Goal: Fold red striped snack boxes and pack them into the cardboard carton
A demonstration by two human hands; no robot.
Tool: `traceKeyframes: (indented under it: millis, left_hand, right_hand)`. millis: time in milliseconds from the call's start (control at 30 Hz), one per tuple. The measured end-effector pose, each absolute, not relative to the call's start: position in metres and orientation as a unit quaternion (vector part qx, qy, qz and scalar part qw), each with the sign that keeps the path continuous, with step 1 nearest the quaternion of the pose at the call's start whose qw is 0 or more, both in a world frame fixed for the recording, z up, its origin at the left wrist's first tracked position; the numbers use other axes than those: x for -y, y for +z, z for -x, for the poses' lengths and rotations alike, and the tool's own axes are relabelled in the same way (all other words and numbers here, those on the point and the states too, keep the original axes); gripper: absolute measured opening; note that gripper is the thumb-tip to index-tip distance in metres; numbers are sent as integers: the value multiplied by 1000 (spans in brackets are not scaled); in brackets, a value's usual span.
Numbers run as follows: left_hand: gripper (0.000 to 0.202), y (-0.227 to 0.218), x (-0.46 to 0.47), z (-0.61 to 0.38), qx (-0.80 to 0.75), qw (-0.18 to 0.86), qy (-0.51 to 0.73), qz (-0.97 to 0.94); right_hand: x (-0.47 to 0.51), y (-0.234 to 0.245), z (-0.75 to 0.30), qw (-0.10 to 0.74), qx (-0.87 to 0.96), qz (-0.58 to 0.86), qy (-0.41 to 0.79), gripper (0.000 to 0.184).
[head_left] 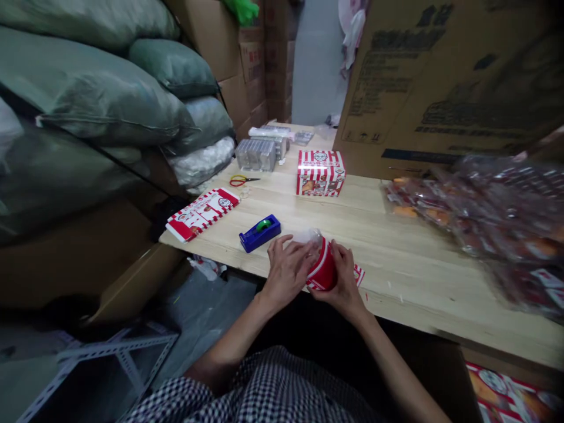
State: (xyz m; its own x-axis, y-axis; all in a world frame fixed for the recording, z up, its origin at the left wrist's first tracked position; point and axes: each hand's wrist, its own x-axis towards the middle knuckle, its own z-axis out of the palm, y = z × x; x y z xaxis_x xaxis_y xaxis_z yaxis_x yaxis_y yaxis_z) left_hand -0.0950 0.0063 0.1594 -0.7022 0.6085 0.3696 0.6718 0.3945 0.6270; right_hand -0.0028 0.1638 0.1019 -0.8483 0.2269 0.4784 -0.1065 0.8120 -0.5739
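Note:
At the table's front edge, my right hand [343, 279] wraps round a red paper bucket [325, 275] with a white-striped rim, which is tilted. My left hand [286, 270] presses its bent fingers on a clear plastic piece [315, 236] at the bucket's mouth; whether that is a bag or a lid I cannot tell. A red-and-white striped paper piece [359, 274] lies partly hidden behind my right hand. Just left of my hands stands a blue tape dispenser [259, 233] with a green core.
Behind are a striped box [321, 173], scissors [244, 180] and clear plastic cases [256, 154]. Flat striped cartons [203, 214] lie at the left edge. Bagged items [493, 223] pile up on the right before a large cardboard box [440, 88]. Stuffed sacks [101, 88] rise at left.

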Motion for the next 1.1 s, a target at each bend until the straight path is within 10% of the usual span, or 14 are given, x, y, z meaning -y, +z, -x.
traceKeyframes:
  millis: [167, 300, 433, 700, 800, 1100]
  left_hand:
    - [34, 174, -24, 99, 783, 35, -432, 445]
    - [83, 176, -33, 84, 692, -48, -597, 403]
    - [48, 170, -38, 78, 636, -224, -623, 396]
    - [55, 163, -50, 95, 579, -287, -612, 456]
    - [69, 160, -50, 86, 524, -324, -662, 427]
    - [17, 166, -63, 73, 619, -202, -723, 230]
  right_hand:
    - [-169, 104, -6, 363, 866, 103, 329, 130]
    - [-159, 116, -14, 448, 788, 193, 374, 133]
    - [-150, 132, -33, 450, 730, 226, 462, 132]
    - [-177, 148, -42, 412, 573, 277, 652, 50]
    - [-173, 145, -35, 420, 565, 303, 643, 38]
    - [-164, 159, -24, 411, 536, 267, 687, 11]
